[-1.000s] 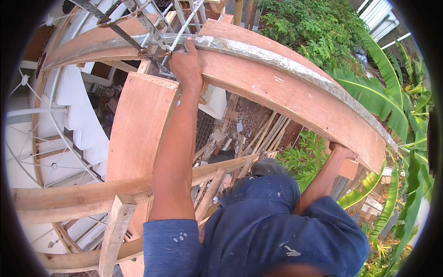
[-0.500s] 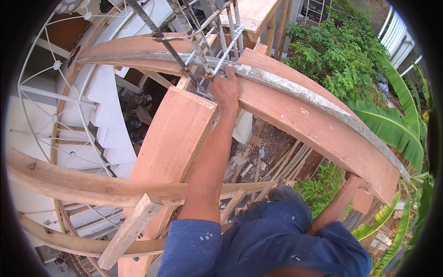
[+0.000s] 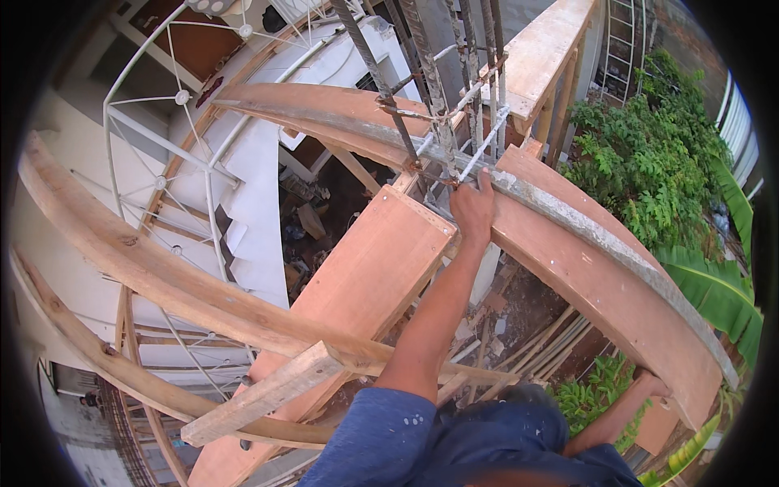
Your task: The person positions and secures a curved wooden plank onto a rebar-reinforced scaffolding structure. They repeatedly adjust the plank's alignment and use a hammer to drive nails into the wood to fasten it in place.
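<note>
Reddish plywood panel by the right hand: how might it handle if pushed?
The plywood panel is probably stiff, showing no obvious sag, and likely heavy, being long and broad. Its matte face seems unlikely to be slippery.

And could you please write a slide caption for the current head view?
Left hand beside upright steel bars, right hand at the lower edge of a reddish-brown wooden panel.

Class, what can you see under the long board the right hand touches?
Past the lower edge of the board, leafy plants show beside the right hand, with poles farther left. Whatever lies directly beneath is covered and cannot be seen.
</note>
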A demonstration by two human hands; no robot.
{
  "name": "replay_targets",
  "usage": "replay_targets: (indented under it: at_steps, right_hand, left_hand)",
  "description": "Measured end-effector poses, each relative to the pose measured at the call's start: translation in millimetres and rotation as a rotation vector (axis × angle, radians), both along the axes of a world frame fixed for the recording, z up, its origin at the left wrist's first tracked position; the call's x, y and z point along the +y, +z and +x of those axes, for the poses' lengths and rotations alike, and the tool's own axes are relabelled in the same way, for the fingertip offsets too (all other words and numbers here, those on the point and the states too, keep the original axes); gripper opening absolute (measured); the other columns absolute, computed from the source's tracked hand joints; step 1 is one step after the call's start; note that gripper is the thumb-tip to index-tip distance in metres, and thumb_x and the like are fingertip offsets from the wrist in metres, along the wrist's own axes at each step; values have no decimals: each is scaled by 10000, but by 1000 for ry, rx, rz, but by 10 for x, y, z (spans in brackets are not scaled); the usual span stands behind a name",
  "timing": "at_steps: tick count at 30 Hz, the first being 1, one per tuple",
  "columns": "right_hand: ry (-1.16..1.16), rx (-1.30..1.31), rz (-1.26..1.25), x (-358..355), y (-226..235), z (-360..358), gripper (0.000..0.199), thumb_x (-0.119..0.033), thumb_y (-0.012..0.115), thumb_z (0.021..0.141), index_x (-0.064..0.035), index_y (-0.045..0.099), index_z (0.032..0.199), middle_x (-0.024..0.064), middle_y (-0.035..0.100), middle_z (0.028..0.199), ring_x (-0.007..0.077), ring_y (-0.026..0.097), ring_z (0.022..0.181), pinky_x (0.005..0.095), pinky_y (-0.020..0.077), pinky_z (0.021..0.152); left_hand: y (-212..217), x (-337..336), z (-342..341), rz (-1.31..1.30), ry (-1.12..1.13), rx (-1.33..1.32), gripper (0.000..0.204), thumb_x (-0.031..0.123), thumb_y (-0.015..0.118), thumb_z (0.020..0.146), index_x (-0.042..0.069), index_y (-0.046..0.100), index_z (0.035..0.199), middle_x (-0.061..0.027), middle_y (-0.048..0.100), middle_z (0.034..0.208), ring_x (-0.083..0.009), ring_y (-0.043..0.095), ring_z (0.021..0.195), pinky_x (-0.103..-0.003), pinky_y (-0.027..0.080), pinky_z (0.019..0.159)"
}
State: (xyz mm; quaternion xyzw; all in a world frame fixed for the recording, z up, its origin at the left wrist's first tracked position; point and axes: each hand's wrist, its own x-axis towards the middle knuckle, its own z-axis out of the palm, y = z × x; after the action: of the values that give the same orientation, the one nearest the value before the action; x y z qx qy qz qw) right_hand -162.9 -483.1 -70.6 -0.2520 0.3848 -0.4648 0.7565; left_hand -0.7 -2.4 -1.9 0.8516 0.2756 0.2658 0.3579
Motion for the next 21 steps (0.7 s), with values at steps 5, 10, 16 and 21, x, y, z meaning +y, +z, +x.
replay_targets:
  at_steps: [5, 10, 16, 21]
  right_hand:
    - [-20, -1, 11, -9, -53, -33, 723, -573, 326, 882, -87, 480, 1396, 118, 491, 1426, 322, 484, 1297, 482, 434, 1065]
    - [-59, -7, 22, -21, -121, -91, 721, -567, 331, 883, -82, 480, 1394, 121, 491, 1424, 323, 485, 1295, 482, 435, 1064]
    - [-74, 10, 22, -59, -168, -140, 718, -561, 336, 883, -76, 480, 1393, 123, 492, 1422, 324, 486, 1293, 482, 436, 1063]
    - [-74, 10, 14, -104, -179, -118, 716, -555, 341, 883, -71, 480, 1392, 126, 493, 1420, 325, 488, 1291, 482, 437, 1062]
  left_hand:
    - [-32, 28, 31, -38, -20, 34, 657, 474, 540, 936, -127, 668, 703, -342, 632, 748, -499, 622, 751, -530, 479, 764]
    - [17, 15, 8, -44, -30, -32, 632, 465, 545, 934, -107, 678, 700, -329, 633, 723, -492, 627, 731, -521, 483, 741]
    - [76, 2, -26, -44, -35, -2, 614, 453, 557, 928, -93, 677, 672, -318, 620, 671, -484, 630, 689, -516, 484, 714]
    - [25, 11, -10, -31, -23, -4, 631, 469, 563, 922, -104, 673, 682, -328, 622, 688, -493, 629, 715, -519, 487, 718]
